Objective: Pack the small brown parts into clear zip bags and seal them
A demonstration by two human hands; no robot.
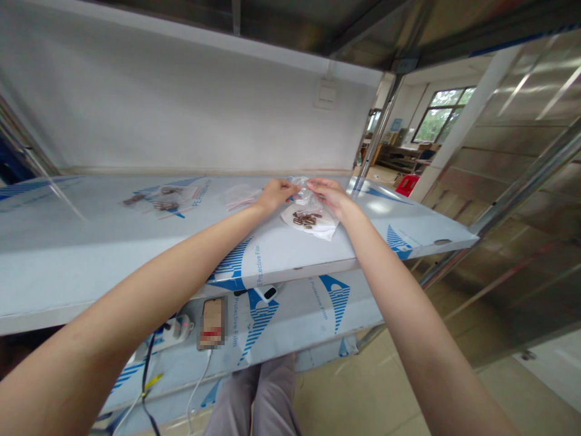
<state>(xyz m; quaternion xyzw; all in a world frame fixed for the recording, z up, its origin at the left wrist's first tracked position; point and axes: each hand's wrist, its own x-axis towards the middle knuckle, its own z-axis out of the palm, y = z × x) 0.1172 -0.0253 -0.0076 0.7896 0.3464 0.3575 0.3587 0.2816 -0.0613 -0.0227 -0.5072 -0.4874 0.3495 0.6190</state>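
Observation:
Both hands are raised over the upper shelf, a clear plastic bag stretched between them. My left hand pinches the bag's left side. On its right side, the fingers of my right hand are closed. Just below the bag, several small brown metallic pieces lie on a white sheet. Left of my left hand, another clear bag rests flat. Farther left are several bags with brown pieces in them.
The upper shelf wears blue-printed film. On the lower shelf are a phone with a white cable, a small white device and a power strip. A metal post stands at the right back.

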